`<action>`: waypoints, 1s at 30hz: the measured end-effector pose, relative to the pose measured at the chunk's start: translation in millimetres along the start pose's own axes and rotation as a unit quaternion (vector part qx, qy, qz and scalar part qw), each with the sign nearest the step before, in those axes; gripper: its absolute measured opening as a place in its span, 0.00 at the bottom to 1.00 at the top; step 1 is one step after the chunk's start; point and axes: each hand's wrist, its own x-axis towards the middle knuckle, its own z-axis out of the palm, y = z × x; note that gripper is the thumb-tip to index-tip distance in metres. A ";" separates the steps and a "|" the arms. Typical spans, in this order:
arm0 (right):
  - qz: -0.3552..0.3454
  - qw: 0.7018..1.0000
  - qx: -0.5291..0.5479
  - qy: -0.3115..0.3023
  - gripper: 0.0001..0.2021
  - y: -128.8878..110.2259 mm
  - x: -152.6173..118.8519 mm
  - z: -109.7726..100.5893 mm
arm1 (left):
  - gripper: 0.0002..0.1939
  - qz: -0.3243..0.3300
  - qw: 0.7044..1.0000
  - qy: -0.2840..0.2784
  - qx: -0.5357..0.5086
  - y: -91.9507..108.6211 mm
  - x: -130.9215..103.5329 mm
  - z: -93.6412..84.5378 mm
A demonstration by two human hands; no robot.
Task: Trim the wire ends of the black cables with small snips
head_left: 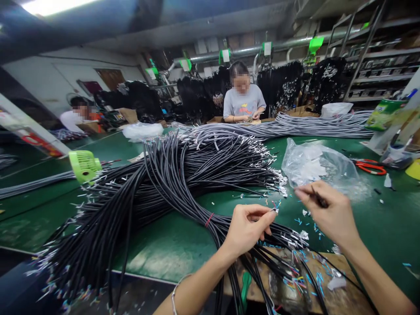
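- While the left hand (246, 228) pinches a cable end (275, 210) between thumb and forefinger, short coloured wires (273, 204) fan out beyond the fingertips.
- The right hand (332, 211) is apart from that end, fingers curled around a dark implement (319, 199); its type cannot be told. Whether the thumb and forefinger also pinch something small is unclear.
- Location: the held end is above the green table (183, 251), near a bunch of stripped tips (295, 238) and the wooden board (348, 269).
- Step in hand, as judged: dressing one cable's exposed wires. Blue offcuts (298, 222) scattered nearby support this reading.
- Further work on this end calls, in judgement, for a steady left pinch, separated wires and the implement brought close without nicking insulation.
- Stock: many black cables (200, 173) are heaped beyond the left hand, with pale tips showing.
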 end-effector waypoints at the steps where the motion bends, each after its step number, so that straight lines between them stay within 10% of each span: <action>1: -0.010 0.997 0.058 -0.042 0.06 -11.3 -5.7 4.0 | 0.19 -0.006 1.000 -0.001 -0.003 0.1 -0.1 -0.1; 20: -0.039 0.983 0.149 -0.104 0.04 -33.0 -19.5 8.8 | 0.04 0.172 0.960 0.103 0.196 -7.8 -6.3 3.3; 30: -0.037 0.984 0.123 -0.123 0.08 -33.6 -19.5 10.4 | 0.06 0.148 0.970 0.111 0.160 -7.2 -5.0 4.2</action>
